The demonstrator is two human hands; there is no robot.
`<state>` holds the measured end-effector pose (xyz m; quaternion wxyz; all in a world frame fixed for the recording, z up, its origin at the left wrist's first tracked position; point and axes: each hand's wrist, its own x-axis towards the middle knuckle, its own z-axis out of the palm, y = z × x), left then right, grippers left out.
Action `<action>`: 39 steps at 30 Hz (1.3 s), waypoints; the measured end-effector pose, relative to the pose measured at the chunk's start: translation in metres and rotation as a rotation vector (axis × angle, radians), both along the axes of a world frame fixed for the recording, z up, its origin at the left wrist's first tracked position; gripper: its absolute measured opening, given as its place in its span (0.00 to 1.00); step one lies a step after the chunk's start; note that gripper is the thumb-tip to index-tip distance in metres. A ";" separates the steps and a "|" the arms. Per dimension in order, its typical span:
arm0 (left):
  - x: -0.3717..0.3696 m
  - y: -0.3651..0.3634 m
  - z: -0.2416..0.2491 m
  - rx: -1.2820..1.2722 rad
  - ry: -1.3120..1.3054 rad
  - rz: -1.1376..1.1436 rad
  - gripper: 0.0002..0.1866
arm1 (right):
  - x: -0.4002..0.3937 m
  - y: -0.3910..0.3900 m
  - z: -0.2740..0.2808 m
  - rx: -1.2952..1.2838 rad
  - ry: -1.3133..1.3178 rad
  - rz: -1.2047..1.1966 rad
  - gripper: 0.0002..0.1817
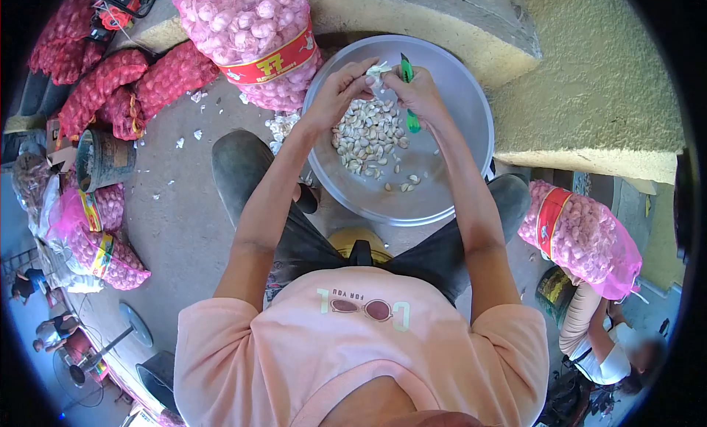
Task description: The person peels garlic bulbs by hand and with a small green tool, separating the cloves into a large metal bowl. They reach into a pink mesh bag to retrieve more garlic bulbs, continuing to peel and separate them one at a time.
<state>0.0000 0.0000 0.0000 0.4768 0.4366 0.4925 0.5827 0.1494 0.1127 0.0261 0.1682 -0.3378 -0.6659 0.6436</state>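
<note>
Over the far part of a wide grey metal basin (475, 96), my two hands meet at a partly peeled garlic bulb (377, 73) with pale, papery skin. My left hand (340, 94) is closed on the bulb from the left, its fingertips pinching it. My right hand (421, 96) is closed around a green knife (412, 121), probably a box cutter, while its thumb side touches the bulb. The blade cannot be made out. Below the hands, loose garlic cloves (364, 136) lie heaped in the basin, with a few scattered nearer to me.
A large pink mesh sack of garlic (250, 29) stands against the basin's far left. Red mesh sacks (173, 73) and a dark bucket (107, 160) are farther left. At right are another garlic sack (578, 232), a concrete ledge (589, 158) and a seated person (607, 350).
</note>
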 end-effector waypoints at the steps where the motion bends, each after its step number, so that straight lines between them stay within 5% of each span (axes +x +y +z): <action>1: 0.000 0.000 0.002 -0.001 -0.012 -0.001 0.23 | 0.000 0.000 -0.001 -0.024 0.023 0.002 0.14; 18: 0.010 0.000 0.009 0.032 -0.421 0.064 0.18 | 0.006 -0.005 0.014 -0.158 0.161 0.087 0.14; 24: 0.005 -0.001 0.015 -0.031 -0.321 0.062 0.13 | 0.003 -0.008 0.013 0.107 0.215 0.054 0.15; 26: 0.004 -0.001 0.015 -0.006 -0.471 0.091 0.14 | 0.006 -0.009 0.034 0.069 0.007 0.123 0.13; 29: 0.007 -0.002 0.022 -0.006 -0.580 0.121 0.16 | 0.001 -0.013 0.019 0.102 0.192 0.030 0.10; 39: 0.005 -0.004 0.023 -0.072 -0.376 0.019 0.16 | 0.003 -0.007 0.015 0.084 0.173 -0.038 0.09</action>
